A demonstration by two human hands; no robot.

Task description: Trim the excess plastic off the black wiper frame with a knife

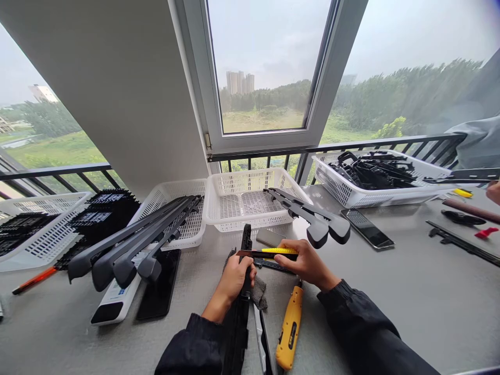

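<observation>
Well to the left of the long, narrow black plastic part [236,333], a white perforated plastic basket [58,239] holds flat black pieces. Closer to the part, on its left, dark grey curved plastic bars [130,242] reach out of a second white basket [199,229], over a white device with a dark end [121,302] and a glossy black slab [159,286].

The left hand [232,279] is at the part itself, its grip curled snugly round the upper stretch, thumb on top. The part's long axis runs away from the wearer across the grey desk [414,307]. A yellow-and-black knife [273,254] lies crosswise to that axis, blade pointing left over the part just beyond the left thumb; whether blade and part touch, I cannot tell. The knife's body is just right of the part, in the right hand [308,264], whose grip is closed about the handle.

Right of the part, nearer the wearer, lies a yellow, pen-shaped power tool [289,328]. Farther right are a dark-screened phone [367,229] and, well apart, another person's hand [494,191].
</observation>
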